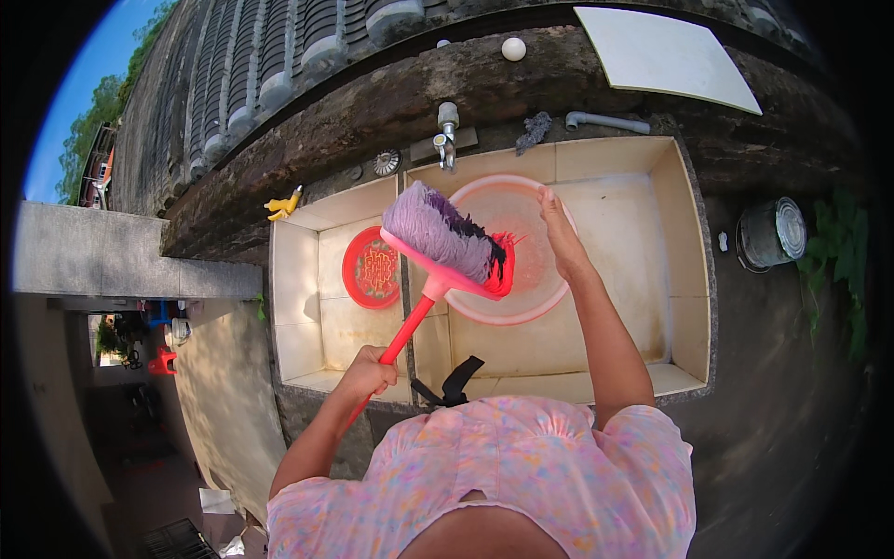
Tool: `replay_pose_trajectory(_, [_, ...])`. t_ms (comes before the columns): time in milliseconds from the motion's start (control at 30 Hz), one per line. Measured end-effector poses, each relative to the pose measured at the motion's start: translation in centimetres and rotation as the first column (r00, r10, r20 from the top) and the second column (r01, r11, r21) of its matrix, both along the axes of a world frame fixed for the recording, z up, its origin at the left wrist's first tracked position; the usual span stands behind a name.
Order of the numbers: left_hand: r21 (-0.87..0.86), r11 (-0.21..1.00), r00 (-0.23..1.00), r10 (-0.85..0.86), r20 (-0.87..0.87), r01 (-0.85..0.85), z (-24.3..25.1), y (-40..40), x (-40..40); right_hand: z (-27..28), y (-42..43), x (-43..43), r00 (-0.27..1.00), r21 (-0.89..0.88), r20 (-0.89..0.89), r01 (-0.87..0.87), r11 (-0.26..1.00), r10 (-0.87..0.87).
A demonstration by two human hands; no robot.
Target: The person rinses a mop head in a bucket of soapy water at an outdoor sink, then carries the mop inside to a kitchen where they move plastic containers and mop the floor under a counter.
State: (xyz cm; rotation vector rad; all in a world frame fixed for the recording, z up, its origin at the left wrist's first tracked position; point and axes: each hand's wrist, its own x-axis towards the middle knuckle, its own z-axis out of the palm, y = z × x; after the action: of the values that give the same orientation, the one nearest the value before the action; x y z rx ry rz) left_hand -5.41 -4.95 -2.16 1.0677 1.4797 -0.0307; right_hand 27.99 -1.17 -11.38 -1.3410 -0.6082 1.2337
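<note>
My left hand [369, 372] grips the red handle of a broom [411, 325]. Its pink head is raised over the sink, with lilac, black and red bristles [447, 227] turned up and away from me. My right hand [561, 237] holds nothing; its fingers stretch forward above the right side of a round pale pink plastic basin [536, 279]. Whether they touch the basin's rim I cannot tell. That basin stands in the larger right compartment of a tiled sink [614, 279], partly hidden by the broom head. A smaller red basin [370, 300] with a printed pattern sits in the left compartment.
A metal tap [445, 143] rises behind the divider. Along the back ledge are a drain strainer [387, 162], a grey scouring pad [534, 133], a grey pipe [607, 122] and a yellow nozzle [283, 205]. A black strap [457, 383] crosses the front edge. A lidded bucket [772, 234] is at right.
</note>
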Motion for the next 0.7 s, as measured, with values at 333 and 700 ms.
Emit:
replay_pose_trajectory(333, [0.166,0.963,0.976,0.200,0.084,-0.212,-0.6,-1.8,-1.7,-5.4,-3.9,7.1,0.805,-0.483,0.523,0.010,0.876,0.279])
replay_pose_trajectory(700, [0.227,0.915,0.942,0.313,0.121,-0.334,-1.3,-3.1,-2.4,-15.8,-9.1,-6.5,0.884,-0.624,-0.245,0.171,0.762,-0.398])
